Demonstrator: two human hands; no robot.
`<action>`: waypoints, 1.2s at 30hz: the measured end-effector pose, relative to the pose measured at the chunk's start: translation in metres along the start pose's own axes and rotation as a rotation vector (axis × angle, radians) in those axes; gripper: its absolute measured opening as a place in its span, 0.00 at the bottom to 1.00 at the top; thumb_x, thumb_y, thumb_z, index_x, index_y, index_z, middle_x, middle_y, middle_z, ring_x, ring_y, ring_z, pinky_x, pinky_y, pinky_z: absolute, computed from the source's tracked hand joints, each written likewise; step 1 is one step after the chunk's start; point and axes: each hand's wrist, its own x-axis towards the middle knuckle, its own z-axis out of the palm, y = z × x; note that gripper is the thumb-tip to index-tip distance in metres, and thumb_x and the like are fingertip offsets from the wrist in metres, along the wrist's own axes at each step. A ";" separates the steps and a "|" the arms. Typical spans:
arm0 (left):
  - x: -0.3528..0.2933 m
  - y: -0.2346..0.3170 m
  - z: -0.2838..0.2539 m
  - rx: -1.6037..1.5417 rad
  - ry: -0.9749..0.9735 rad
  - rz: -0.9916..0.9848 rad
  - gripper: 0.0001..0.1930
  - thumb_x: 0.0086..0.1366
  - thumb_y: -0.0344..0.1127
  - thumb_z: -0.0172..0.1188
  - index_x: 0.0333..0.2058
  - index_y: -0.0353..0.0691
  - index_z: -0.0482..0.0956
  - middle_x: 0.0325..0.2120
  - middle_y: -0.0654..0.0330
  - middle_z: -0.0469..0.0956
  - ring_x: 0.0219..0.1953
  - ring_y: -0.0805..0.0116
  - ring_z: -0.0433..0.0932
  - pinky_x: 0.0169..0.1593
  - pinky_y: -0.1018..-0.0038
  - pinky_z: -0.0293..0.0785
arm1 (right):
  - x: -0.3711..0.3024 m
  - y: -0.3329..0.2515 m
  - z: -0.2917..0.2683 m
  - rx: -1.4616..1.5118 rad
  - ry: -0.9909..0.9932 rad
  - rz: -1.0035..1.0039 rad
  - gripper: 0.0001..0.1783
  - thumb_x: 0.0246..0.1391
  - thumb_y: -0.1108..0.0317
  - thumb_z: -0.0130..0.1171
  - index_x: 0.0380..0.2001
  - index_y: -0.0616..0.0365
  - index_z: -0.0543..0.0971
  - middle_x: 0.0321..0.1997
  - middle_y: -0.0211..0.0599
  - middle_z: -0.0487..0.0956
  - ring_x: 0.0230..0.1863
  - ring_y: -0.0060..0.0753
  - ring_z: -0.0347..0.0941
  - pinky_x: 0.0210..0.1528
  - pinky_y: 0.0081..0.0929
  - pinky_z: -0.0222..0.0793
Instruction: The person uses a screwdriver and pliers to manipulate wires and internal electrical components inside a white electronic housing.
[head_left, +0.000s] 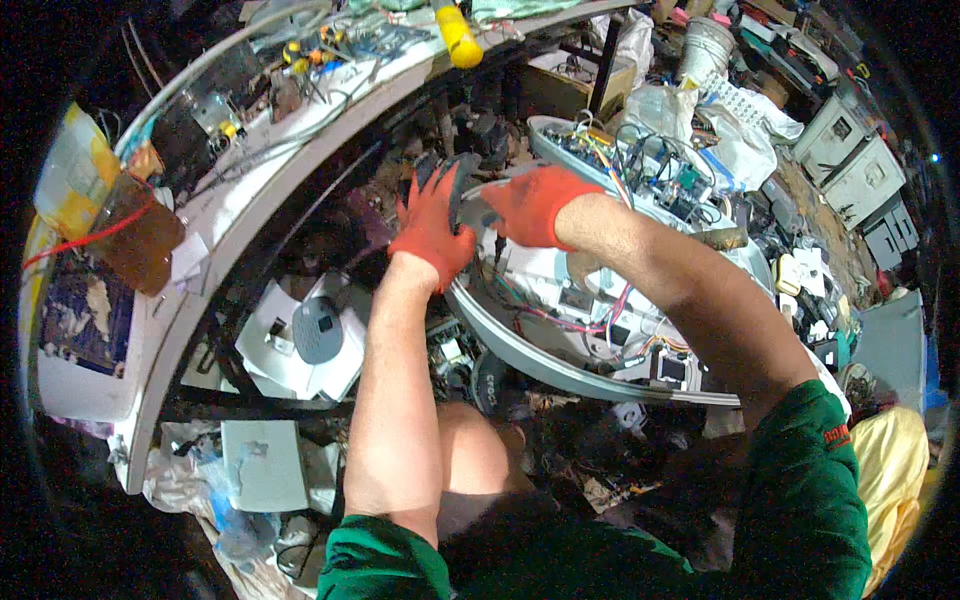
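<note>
Both hands wear orange-red gloves and work close together above the upper left end of a large, pale, rounded casing [515, 362]. The left hand [433, 228] lies against a dark grey piece [461, 187], its fingers partly spread and pointing away from the body, its thumb lower and to the right; whether it grips the piece firmly cannot be told. The dark grey piece sits at the casing's upper left end, partly covered by that hand. The right hand [535, 207] is just beside it, fingers curled inward and pointing left; what it holds, if anything, cannot be made out.

Coloured wires [590, 327] run through the casing among pale parts. Beyond the right forearm, circuit boards [684, 185] and cables lie in a tangle, with a white bucket [705, 52] farther back.

To the left curves the pale edge of a bench [168, 378], where a brown board [140, 235] rests near a red cable [95, 235]. Below the bench edge, a grey rounded device [318, 331] lies on white sheets [262, 352], and a pale grey box [262, 466] is nearer the body.
</note>
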 end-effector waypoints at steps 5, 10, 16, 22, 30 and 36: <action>0.005 0.013 -0.007 -0.416 -0.120 0.035 0.37 0.51 0.25 0.53 0.63 0.43 0.59 0.57 0.47 0.68 0.59 0.51 0.68 0.61 0.68 0.64 | -0.003 0.006 0.023 0.198 0.079 -0.188 0.26 0.49 0.66 0.53 0.54 0.55 0.68 0.60 0.51 0.67 0.58 0.54 0.67 0.59 0.41 0.64; 0.001 0.011 -0.004 -0.405 -0.160 0.128 0.36 0.53 0.29 0.55 0.63 0.47 0.61 0.56 0.47 0.69 0.59 0.51 0.68 0.62 0.67 0.64 | -0.025 -0.009 0.047 0.734 0.370 0.024 0.33 0.48 0.68 0.56 0.59 0.56 0.63 0.51 0.56 0.74 0.57 0.56 0.68 0.60 0.42 0.64; -0.006 0.015 0.001 -0.465 -0.149 0.057 0.21 0.59 0.41 0.61 0.51 0.45 0.77 0.53 0.51 0.73 0.56 0.53 0.72 0.59 0.68 0.67 | -0.022 0.019 0.060 0.962 0.401 0.025 0.21 0.46 0.70 0.59 0.46 0.62 0.75 0.37 0.40 0.80 0.37 0.30 0.75 0.43 0.31 0.70; 0.000 0.025 -0.009 -0.378 -0.151 0.105 0.20 0.59 0.38 0.60 0.51 0.44 0.76 0.48 0.52 0.77 0.50 0.53 0.77 0.53 0.66 0.71 | -0.020 0.020 0.083 1.231 0.267 0.003 0.15 0.48 0.70 0.60 0.41 0.61 0.79 0.36 0.33 0.79 0.37 0.26 0.72 0.43 0.28 0.69; 0.007 0.038 -0.009 -0.303 -0.097 0.144 0.19 0.56 0.36 0.64 0.46 0.38 0.78 0.44 0.49 0.78 0.47 0.53 0.78 0.52 0.67 0.72 | -0.013 0.024 0.087 0.901 0.435 0.000 0.21 0.44 0.63 0.61 0.44 0.57 0.78 0.45 0.49 0.79 0.49 0.51 0.75 0.52 0.39 0.68; 0.015 0.058 -0.024 -0.178 -0.124 -0.252 0.27 0.49 0.47 0.71 0.46 0.38 0.78 0.41 0.50 0.81 0.45 0.54 0.80 0.49 0.67 0.74 | -0.028 0.016 0.085 1.091 0.430 0.083 0.21 0.43 0.63 0.65 0.43 0.57 0.78 0.44 0.41 0.80 0.45 0.38 0.75 0.51 0.33 0.69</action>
